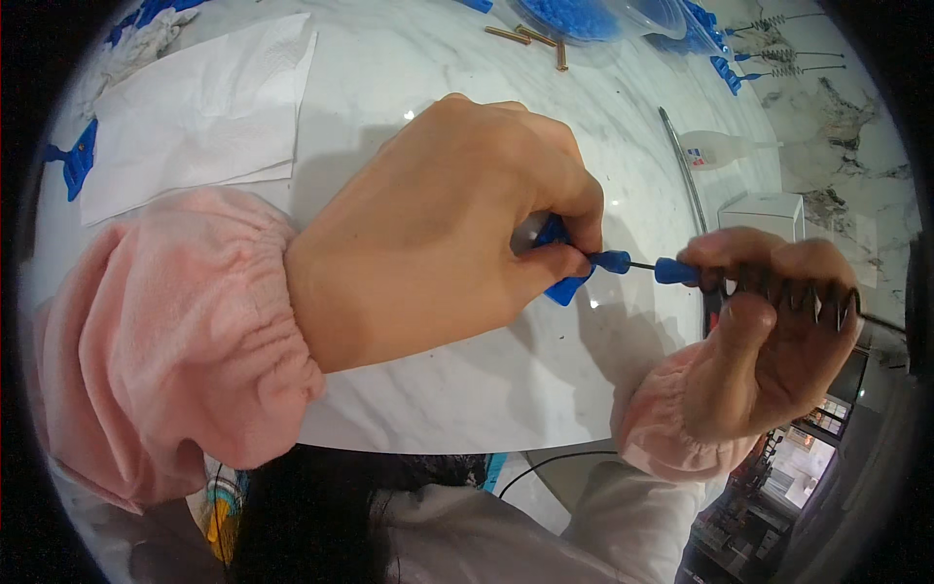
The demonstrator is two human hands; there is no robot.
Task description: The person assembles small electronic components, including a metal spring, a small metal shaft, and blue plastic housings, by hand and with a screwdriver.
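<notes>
My left hand [467, 219] is closed, with thumb and fingertips pinching a blue plastic piece [569, 289] just above the marble table. The hand hides much of that piece. Out of its pinched end, a small blue collar [613, 262] and a thin dark rod [642, 266] run to the right. A second blue collar [673, 272] sits on the same rod, beside my right fingertips. My right hand [749, 341] is curled around the rod's black coil spring [817, 304], palm partly turned up. Past the spring, the rod continues toward the right rim.
White paper sheets [209, 107] lie at left, beside another blue plastic piece [80, 161]. Brass-coloured pins [508, 36] and a tub of blue bits [569, 15] are at the back. Rods with springs [793, 70], a clear squeeze bottle [715, 151], a slim metal tool [684, 161] and a white box [764, 211] stand right.
</notes>
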